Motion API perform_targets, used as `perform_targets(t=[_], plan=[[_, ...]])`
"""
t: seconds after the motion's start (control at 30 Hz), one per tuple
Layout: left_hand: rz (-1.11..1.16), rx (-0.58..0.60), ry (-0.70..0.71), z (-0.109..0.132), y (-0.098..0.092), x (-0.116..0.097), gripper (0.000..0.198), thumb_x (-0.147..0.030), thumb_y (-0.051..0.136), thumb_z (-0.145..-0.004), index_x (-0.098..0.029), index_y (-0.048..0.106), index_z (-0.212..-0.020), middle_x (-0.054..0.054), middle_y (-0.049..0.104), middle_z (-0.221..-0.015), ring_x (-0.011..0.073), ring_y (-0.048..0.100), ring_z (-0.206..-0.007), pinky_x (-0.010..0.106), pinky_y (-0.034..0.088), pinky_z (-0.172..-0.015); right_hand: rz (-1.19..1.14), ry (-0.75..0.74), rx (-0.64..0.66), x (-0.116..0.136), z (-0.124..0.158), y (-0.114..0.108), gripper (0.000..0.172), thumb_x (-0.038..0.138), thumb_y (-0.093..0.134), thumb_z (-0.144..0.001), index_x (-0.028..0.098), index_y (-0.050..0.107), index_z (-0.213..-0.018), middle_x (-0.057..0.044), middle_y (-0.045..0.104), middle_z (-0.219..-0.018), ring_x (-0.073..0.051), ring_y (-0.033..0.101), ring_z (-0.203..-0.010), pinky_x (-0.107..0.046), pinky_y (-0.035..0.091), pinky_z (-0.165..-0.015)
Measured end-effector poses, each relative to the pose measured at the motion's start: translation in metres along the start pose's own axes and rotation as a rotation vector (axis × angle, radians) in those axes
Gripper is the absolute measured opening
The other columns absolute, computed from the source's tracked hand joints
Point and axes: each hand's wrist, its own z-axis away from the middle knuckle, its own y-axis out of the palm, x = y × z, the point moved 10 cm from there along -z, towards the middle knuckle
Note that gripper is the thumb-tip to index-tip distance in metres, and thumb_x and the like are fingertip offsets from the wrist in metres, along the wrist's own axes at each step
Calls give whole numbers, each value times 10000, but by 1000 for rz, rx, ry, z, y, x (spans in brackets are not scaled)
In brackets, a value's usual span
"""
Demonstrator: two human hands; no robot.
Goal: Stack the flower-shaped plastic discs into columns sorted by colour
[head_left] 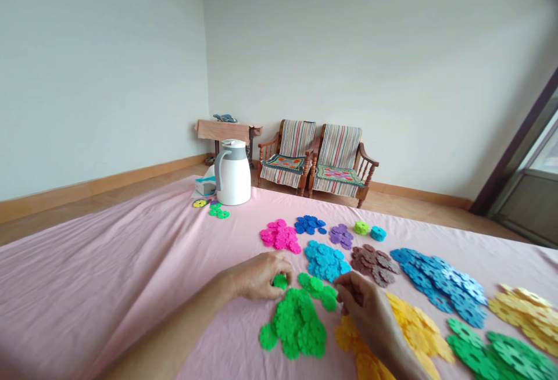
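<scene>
My left hand point(258, 276) rests on the pink cloth point(108, 275), fingers curled and pinching a bright green snowflake disc point(280, 280) at the top edge of the bright green pile point(296, 322). My right hand point(370, 308) lies over the yellow pile point(414, 327), its fingers pinched together right beside the green discs point(320, 290); what they hold is too small to make out. Just beyond my hands lie a light blue pile point(325, 260) and a brown pile point(375, 262).
More sorted disc piles spread over the cloth: pink point(280, 235), dark blue point(309, 224), purple point(340, 235), blue point(442, 284), yellow point(529, 310), dark green point(501, 354). A white jug point(233, 172) and tissue box point(204, 185) stand at the far edge. Two wooden chairs point(318, 162) stand behind.
</scene>
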Motion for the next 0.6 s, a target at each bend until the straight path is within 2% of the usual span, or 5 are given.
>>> perform_targets(t=[0.17,0.3,0.47,0.6], plan=[[13,-55,-94,-2,-10,9,346,-266,743,-686,-210,651,-1016,22,561,-934,135,545,-705,222,423,-656,4,7,3,-1,-2,0,228,392,510,-790,189,598,-737,-2,587,-604,-150,549,-525,-253,413,-502],[3,-93,-131,-17,-15,9,196,-175,670,-743,-198,683,-938,20,604,-870,140,566,-723,213,416,-646,-6,17,5,-3,-1,1,218,387,513,-778,192,600,-732,6,587,-592,-149,559,-519,-243,414,-494],[-75,-36,-67,-41,2,3,268,-189,743,-668,-196,673,-927,30,658,-907,186,587,-837,233,429,-712,17,9,3,-4,-3,-1,223,390,512,-779,193,604,-733,5,591,-599,-150,563,-534,-244,420,-506],[-159,-1,-62,-49,17,5,174,-212,732,-669,-179,658,-823,27,644,-820,189,584,-799,240,428,-692,1,10,0,-3,-3,-3,226,392,508,-776,195,594,-707,1,597,-599,-148,563,-533,-241,420,-503]])
